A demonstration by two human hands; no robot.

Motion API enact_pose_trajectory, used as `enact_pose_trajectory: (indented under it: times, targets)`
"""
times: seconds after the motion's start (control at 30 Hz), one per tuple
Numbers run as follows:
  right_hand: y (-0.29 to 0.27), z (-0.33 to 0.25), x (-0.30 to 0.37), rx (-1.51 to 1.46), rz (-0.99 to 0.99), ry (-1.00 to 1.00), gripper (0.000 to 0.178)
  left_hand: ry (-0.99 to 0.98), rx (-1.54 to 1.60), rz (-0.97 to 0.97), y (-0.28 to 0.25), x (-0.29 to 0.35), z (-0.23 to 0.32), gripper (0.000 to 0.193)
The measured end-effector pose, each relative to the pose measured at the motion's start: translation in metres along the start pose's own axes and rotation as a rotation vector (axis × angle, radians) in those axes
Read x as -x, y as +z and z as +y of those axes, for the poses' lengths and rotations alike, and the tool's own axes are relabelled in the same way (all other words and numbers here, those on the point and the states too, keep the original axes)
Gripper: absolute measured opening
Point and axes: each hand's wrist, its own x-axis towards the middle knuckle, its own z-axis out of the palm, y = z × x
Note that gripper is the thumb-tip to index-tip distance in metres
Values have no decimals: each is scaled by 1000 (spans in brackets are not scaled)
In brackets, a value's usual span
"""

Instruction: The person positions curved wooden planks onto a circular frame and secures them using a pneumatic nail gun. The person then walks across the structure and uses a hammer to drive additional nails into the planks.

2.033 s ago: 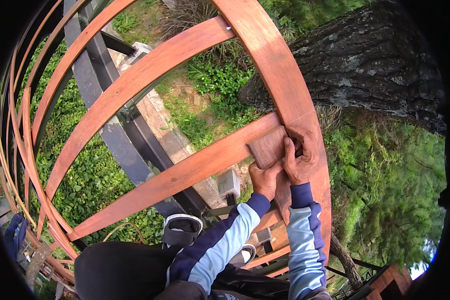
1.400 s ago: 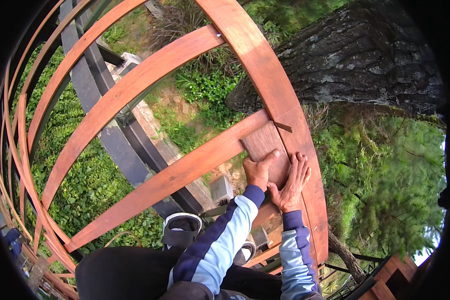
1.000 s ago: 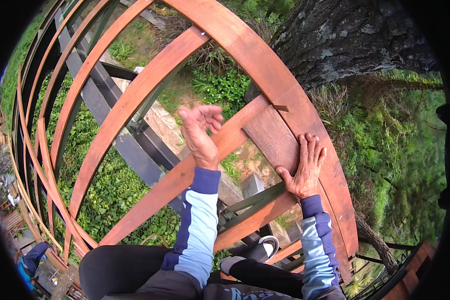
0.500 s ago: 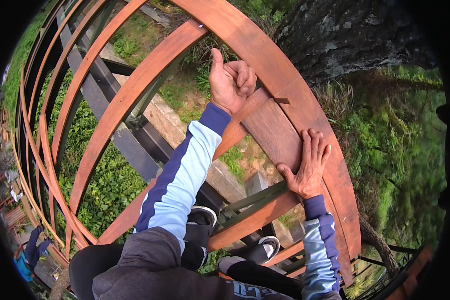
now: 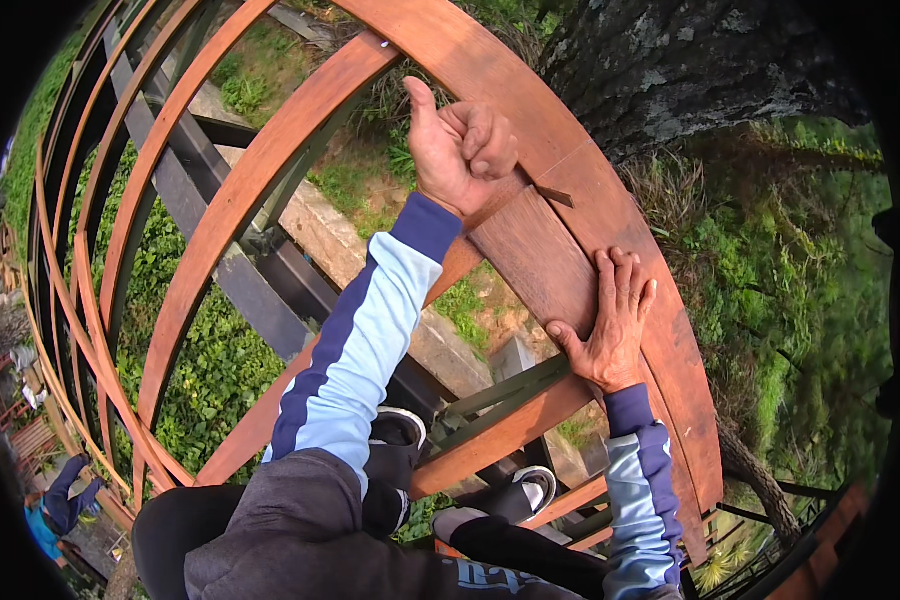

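My left hand (image 5: 460,150) is closed in a fist with the thumb sticking up, and nothing shows in it. It hovers beside the upper end of a short brown wooden board (image 5: 545,255). My right hand (image 5: 615,335) lies on the board's lower end, thumb on its face, fingers spread across the seam onto the curved outer plank (image 5: 660,300). The board lies against that plank's inner side, bridging two reddish wooden ribs. A thin dark sliver of wood (image 5: 556,196) sticks out at the seam near the board's upper corner.
Curved wooden ribs (image 5: 260,165) and dark metal beams (image 5: 235,285) form an open frame, with ground and plants below. My shoes (image 5: 525,495) are among the lower ribs. A thick tree trunk (image 5: 700,70) stands beyond the outer plank. Another person (image 5: 60,510) is at far lower left.
My left fist has shifted slightly toward the board's upper end. The wood sliver sits at a steeper tilt. My right hand stays on the board, and the whole view has moved a little.
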Motion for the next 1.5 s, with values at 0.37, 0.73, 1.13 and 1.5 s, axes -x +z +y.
enact_pose_trajectory:
  times: [0.37, 0.73, 1.13, 1.5]
  targets:
    - [1, 1, -1, -14, 15, -1, 101, 73, -3, 66, -21, 2, 12, 80]
    - [2, 1, -1, 14, 3, 6, 101, 270, -324, 341, -13, 37, -30, 80]
    - [20, 6, 0, 148, -5, 103, 67, 532, -1126, 72, 63, 91, -142, 38]
    - [18, 9, 0, 192, -54, 91, 82, 269, -1060, -237, 42, 71, -118, 30]
